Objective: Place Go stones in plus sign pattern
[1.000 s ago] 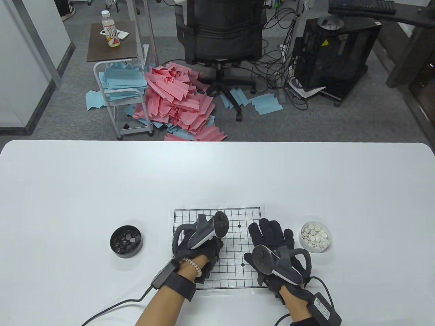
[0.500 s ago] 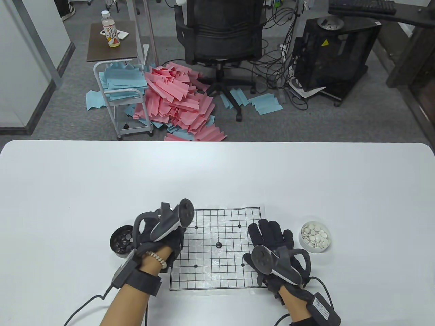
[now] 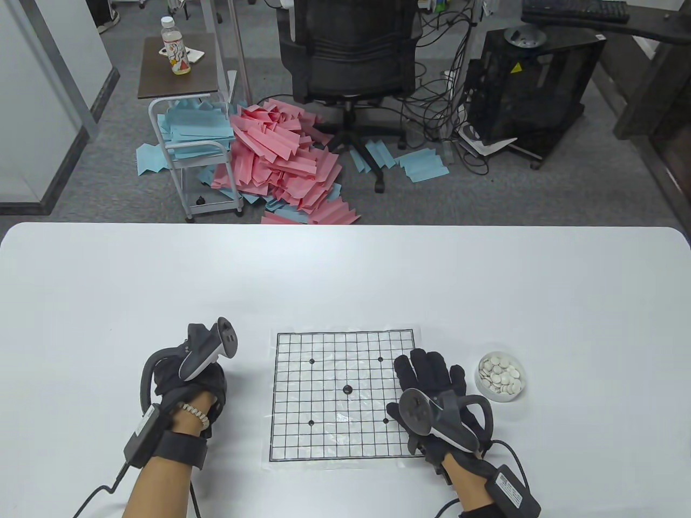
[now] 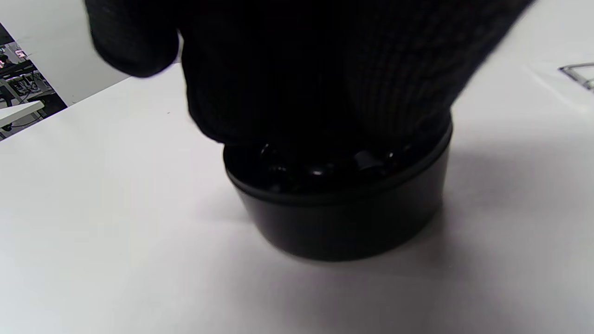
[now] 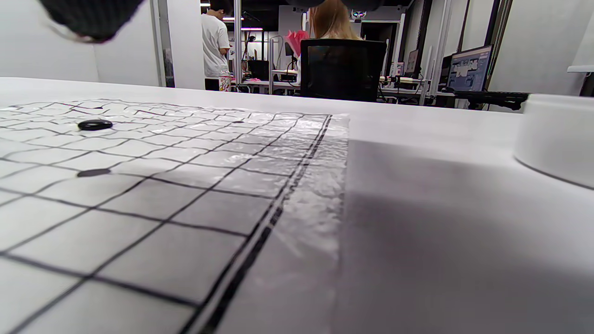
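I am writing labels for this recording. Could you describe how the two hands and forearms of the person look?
Both the left hand and the right hand wear black knitted gloves. A dark grey and white tracker with a ring sits on the back of each. Black wrist straps carry small black boxes with cables. The forearms are bare; the left wrist has a pale bead bracelet.

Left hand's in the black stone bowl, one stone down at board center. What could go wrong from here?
1. The left hand covers the black bowl; the fingers hide the stones, so it may lift two or none.
2. The board sheet looks like thin, crinkled film; only the right hand rests on its right edge. If it lifts, the sheet might shift.
3. The centre stone lies loose; a careless next placement beside it could knock it off its crossing.
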A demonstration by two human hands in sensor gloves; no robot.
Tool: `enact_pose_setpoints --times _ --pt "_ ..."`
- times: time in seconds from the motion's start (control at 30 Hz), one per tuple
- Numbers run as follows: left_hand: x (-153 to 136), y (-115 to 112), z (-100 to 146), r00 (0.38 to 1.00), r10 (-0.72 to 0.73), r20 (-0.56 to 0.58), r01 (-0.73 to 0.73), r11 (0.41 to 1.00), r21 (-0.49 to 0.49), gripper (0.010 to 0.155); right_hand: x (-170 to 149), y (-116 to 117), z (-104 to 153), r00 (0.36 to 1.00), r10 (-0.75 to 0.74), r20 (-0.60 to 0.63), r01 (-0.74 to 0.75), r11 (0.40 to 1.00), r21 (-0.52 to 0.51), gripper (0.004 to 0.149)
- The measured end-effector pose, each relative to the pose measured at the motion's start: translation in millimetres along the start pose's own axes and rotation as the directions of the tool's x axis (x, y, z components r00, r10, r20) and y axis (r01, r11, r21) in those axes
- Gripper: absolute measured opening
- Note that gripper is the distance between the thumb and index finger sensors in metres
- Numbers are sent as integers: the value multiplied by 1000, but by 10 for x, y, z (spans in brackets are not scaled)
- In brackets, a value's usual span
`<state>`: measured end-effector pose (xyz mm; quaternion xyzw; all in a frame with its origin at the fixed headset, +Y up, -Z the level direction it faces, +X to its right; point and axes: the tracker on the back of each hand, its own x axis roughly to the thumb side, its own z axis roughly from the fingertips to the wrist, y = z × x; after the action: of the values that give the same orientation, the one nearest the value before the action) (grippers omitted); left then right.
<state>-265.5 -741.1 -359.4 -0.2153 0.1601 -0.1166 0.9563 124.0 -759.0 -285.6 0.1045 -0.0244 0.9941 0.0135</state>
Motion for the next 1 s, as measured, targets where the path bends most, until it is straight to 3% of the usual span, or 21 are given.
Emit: enact_pose_setpoints --times 0.1,0.4,0.8,1.0 --pt "9 -73 -50 1000 -1 5 1 1000 -7 52 0 -1 0 1000 0 0 0 1000 1 84" --pt "39 -112 -36 999 -39 14 37 993 112 42 3 1 0 1000 3 0 -3 1000 5 84" --pt "32 -128 -6 998 -61 6 59 974 218 42 11 3 0 1000 4 2 -4 1000 6 84" --pt "73 88 131 999 -34 -3 33 949 315 41 12 3 -1 1000 5 2 -5 1000 7 84"
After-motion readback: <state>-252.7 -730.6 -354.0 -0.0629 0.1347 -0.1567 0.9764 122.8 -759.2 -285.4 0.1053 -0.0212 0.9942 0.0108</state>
